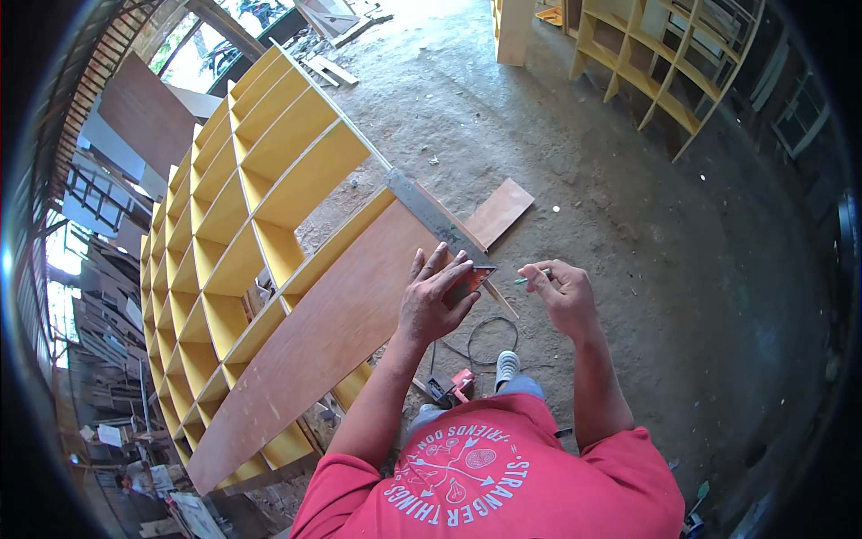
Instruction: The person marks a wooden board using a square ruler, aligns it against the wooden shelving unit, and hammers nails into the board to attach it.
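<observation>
A long reddish-brown plywood panel (pixel 314 332) with a curved edge lies on a large yellow shelf frame (pixel 296 193). Across the panel's near right end runs a flat grey metal strip (pixel 435 216), like a straightedge. My left hand (pixel 433 298) rests at its lower end with fingers spread. Under and beside those fingers sits a small orange-red tool (pixel 461 286) with a dark edge, partly hidden by the hand. Just to the right, apart from the panel, my right hand (pixel 564 295) pinches a thin pencil (pixel 522 281), its greenish end pointing left toward the orange tool.
A loose plywood piece (pixel 500 214) juts out beyond the strip. A red and black power tool (pixel 452 386) and a dark cable (pixel 480 340) lie on the floor near my shoe (pixel 507 366). Another yellow shelf frame (pixel 660 63) stands far right; boards lean at left.
</observation>
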Demonstrator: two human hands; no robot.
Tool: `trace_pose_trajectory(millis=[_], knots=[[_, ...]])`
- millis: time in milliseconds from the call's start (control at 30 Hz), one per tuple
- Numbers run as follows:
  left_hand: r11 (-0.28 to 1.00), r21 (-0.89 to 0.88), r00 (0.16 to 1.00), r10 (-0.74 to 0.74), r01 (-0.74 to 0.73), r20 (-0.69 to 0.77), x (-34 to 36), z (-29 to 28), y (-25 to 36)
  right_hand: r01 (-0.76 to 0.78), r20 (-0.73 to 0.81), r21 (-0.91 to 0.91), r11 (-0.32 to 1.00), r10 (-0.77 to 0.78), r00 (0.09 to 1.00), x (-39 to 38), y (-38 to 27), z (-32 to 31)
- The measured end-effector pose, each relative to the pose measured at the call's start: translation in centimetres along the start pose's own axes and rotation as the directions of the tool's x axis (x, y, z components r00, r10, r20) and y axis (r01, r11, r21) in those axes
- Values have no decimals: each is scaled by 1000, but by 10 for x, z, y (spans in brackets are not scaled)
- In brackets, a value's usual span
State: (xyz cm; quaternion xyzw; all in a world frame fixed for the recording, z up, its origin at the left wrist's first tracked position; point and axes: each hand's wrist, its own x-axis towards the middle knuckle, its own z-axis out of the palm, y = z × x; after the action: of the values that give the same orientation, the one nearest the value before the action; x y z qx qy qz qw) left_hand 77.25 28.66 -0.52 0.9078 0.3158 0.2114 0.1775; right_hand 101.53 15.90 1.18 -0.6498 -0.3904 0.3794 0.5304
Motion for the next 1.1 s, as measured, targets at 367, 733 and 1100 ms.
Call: trace_pose_trajectory(millis=[367, 733, 1100], knots=[[1000, 12, 1000, -15, 15, -23, 2, 1, 5, 190, -13, -50, 980, -191, 981, 95, -4, 47], [999, -24, 998, -33, 31, -47, 2, -1, 5, 356, 83, -197, 913, -346, 934, 214, -22, 152], [999, -40, 999, -26, 25, -35, 3, -1, 5, 317, 230, -306, 898, -254, 940, 196, -30, 123]])
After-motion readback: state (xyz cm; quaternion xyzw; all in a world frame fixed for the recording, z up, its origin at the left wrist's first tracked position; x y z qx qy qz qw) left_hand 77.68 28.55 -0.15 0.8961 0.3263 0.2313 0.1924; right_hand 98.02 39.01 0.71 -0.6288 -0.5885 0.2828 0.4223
